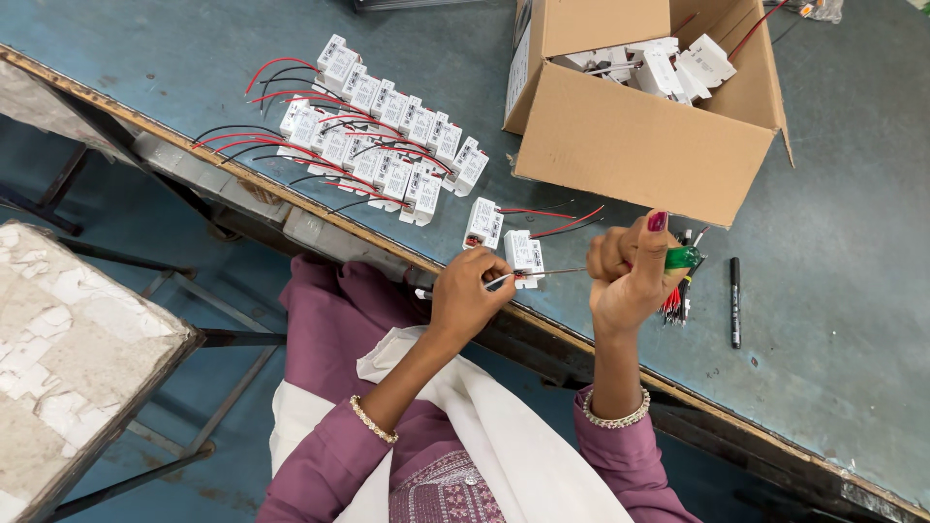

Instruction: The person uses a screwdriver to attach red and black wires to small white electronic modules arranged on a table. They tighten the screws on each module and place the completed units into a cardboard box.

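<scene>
My right hand (630,276) is closed around a screwdriver with a green handle (683,258); its thin metal shaft (562,272) points left toward a small white plastic module (523,254) with red and black wires lying at the table's near edge. My left hand (470,291) pinches thin wire ends right beside that module, close to the screwdriver tip. A second white module (483,223) lies just behind it on the blue-grey table (833,320).
Two rows of several white modules (387,136) with red and black wires lie at the left. An open cardboard box (644,126) holding more modules stands behind my hands. A black marker (735,300) and a bundle of red wires (673,302) lie to the right. A worn stool top (68,358) stands at lower left.
</scene>
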